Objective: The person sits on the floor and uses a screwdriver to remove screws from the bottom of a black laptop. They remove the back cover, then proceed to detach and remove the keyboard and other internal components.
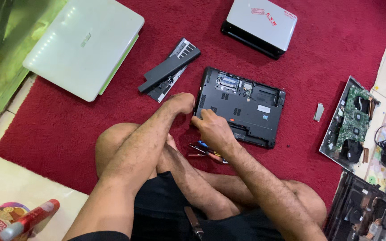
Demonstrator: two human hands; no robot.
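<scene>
Black laptop lies upside down on the red carpet, dead centre, bottom panel partly opened, memory bay exposed at its 12 o'clock edge. Left hand is curled into a loose fist at the laptop's 9 o'clock corner, touching or just beside the edge; cannot tell if it pinches anything. Right hand rests on the base near the 7 o'clock corner, fingers bent, fingertips pressing the plastic; a tool in it can't be made out.

Handling call: stiff plastic shell, moderately heavy, open innards fragile. Best gripped by the outer edges, not the open bays.

Screwdrivers lie just by the right wrist at 6 o'clock. Removed battery and cover at 10 o'clock, white laptop beyond, bare green board at 3 o'clock.
</scene>
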